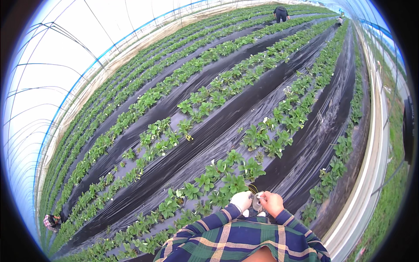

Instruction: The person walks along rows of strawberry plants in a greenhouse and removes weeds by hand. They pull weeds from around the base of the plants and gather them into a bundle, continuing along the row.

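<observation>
My left hand [241,200], in a white glove, is closed at the bottom centre, beside the leaves of a strawberry plant [234,183]. My bare right hand [272,203] is just to its right, with fingertips pinched on a whitish thing [257,202] that hangs between both hands; it looks like a glove or small bag, too small to tell. Thin yellowish stems show just above the hands. The tips of white shoes [245,213] are visible below. Both sleeves are plaid. What my left fingers grip is partly hidden.
Rows of strawberry plants [206,101] grow through black plastic mulch film [196,139] inside a greenhouse tunnel. A white plastic edge [366,196] runs along the right side. One person [281,13] bends far up the rows, another [339,21] is beyond, and a third [51,222] crouches at lower left.
</observation>
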### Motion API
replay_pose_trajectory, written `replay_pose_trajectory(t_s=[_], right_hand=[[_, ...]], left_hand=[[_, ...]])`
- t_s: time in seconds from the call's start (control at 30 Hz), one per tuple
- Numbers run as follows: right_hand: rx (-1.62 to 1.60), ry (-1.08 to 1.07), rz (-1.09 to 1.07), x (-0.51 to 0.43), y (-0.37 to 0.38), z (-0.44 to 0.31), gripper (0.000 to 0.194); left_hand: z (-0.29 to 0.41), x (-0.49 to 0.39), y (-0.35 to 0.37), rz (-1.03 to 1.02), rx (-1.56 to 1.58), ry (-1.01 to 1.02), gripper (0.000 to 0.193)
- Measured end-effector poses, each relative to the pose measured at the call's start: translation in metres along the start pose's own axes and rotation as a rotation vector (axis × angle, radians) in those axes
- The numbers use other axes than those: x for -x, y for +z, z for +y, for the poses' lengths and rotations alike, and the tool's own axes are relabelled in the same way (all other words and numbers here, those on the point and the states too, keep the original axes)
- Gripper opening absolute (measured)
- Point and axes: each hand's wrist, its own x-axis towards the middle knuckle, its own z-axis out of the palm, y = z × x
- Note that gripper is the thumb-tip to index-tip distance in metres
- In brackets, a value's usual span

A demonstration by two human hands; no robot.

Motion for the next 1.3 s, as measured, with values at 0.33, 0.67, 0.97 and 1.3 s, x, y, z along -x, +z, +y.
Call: replay_pose_trajectory(t_s=[0.33, 0.67, 0.97, 1.3], right_hand=[[-0.343, 0.133, 0.111, -0.010, -0.010, 0.028, 0.016], [-0.583, 0.128, 0.013, 0.002, -0.023, 0.013, 0.019], [-0.382, -0.037, 0.054, 0.014, -0.034, 0.026, 0.014], [0.188, -0.357, 0.323, 0.020, -0.039, 0.018, 0.030]], left_hand=[[0.018, 0.006, -0.017, 0.249, 0.927, -0.238, 0.037], [0.058, 0.020, -0.014, 0.063, 0.348, -0.058, 0.040], [0.039, 0.006, 0.018, 0.183, 0.443, 0.284, 0.022], [0.054, 0.004, -0.006, -0.138, 0.848, -0.153, 0.015]])
